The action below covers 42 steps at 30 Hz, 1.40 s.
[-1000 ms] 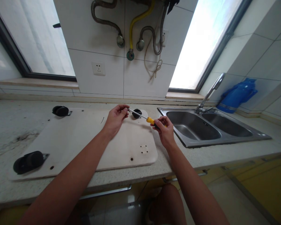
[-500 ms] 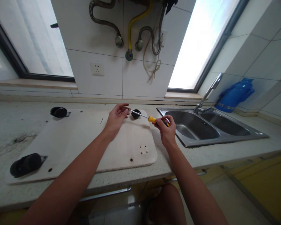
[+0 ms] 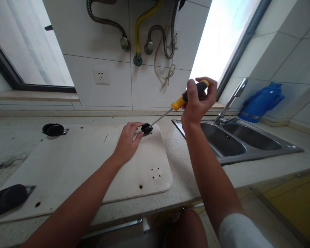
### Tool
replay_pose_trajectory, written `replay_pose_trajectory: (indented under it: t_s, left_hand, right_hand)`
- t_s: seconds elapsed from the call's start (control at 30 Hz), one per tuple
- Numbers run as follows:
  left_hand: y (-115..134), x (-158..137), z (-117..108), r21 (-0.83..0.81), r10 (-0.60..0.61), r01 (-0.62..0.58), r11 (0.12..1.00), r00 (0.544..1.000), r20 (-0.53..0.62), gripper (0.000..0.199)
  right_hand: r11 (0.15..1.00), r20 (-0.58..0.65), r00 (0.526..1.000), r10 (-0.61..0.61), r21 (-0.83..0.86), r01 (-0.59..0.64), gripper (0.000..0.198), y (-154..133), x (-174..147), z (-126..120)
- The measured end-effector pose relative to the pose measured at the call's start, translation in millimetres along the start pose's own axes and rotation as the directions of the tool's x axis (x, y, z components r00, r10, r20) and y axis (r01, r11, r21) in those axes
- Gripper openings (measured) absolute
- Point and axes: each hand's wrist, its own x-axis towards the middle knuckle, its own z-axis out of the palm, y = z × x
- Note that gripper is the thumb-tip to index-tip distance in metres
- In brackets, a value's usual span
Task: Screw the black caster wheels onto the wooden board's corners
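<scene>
My right hand [image 3: 198, 100] is closed round the yellow and black handle of a screwdriver [image 3: 178, 103], raised above the counter. The shaft slants down to the left, and its tip meets a small black caster wheel [image 3: 146, 128] at the far right corner of a white board [image 3: 80, 165]. My left hand [image 3: 127, 139] rests on the board with thumb and forefinger pinching this caster from the left. The exact spot where the tip sits is too small to make out. Two more black casters, one at the far left [image 3: 53, 130] and one at the near left [image 3: 9, 200], stand on the board.
A steel double sink [image 3: 237, 158] with a tap [image 3: 231, 101] is to the right of the board. A blue thermos jug [image 3: 262, 102] leans behind it. Hoses and a yellow pipe [image 3: 137, 34] hang on the tiled wall. Four-hole marks [image 3: 156, 173] show near the board's right corner.
My right hand has lifted up and right, tilting the screwdriver so its tip reaches down to the caster. My left hand has left the shaft tip and now pinches the caster. The view has shifted slightly.
</scene>
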Motion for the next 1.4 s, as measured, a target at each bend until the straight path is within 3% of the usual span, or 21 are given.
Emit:
replay_pose_trajectory:
  t_s: [0.13,0.27,0.43,0.7,0.9,1.03,1.13,1.27,1.4]
  left_hand:
    - [-4,-1,0,0.063,0.035,-0.038,0.997,0.998,0.050,0.035]
    - [-2,-2,-1,0.205,0.047,-0.071,0.976,0.992,0.121,0.033]
    - [1,-1,-4,0.300,0.048,-0.092,0.949,0.988,0.150,0.029]
    - [2,-1,-5,0.317,0.061,-0.110,0.942,0.985,0.162,0.030]
    - [2,-2,-5,0.316,0.072,-0.122,0.941,0.984,0.166,0.031]
    - [3,-1,-5,0.315,0.057,-0.111,0.943,0.983,0.174,0.032]
    - [4,0,-6,0.314,0.033,-0.089,0.945,0.983,0.180,0.032]
    - [3,0,-5,0.309,0.027,-0.080,0.948,0.985,0.171,0.032]
    - [3,-1,-4,0.305,0.038,-0.088,0.948,0.986,0.164,0.033]
  right_hand:
    - [0.963,0.228,0.959,-0.169,-0.170,0.210,0.032,-1,8,12]
    - [0.892,0.362,0.910,-0.201,-0.317,0.323,0.027,13,-1,9]
    - [0.843,0.498,0.845,-0.195,-0.355,0.404,0.022,33,-10,7]
    - [0.833,0.608,0.785,-0.123,-0.366,0.414,0.029,36,-28,12]
    - [0.845,0.552,0.830,-0.087,-0.400,0.354,0.029,42,-33,10]
    - [0.846,0.573,0.814,-0.095,-0.384,0.369,0.028,42,-33,11]
    - [0.847,0.638,0.764,-0.097,-0.351,0.401,0.028,34,-29,11]
    - [0.844,0.754,0.653,-0.070,-0.304,0.441,0.033,19,-15,7]
    - [0.839,0.818,0.575,-0.013,-0.304,0.451,0.036,2,3,2]
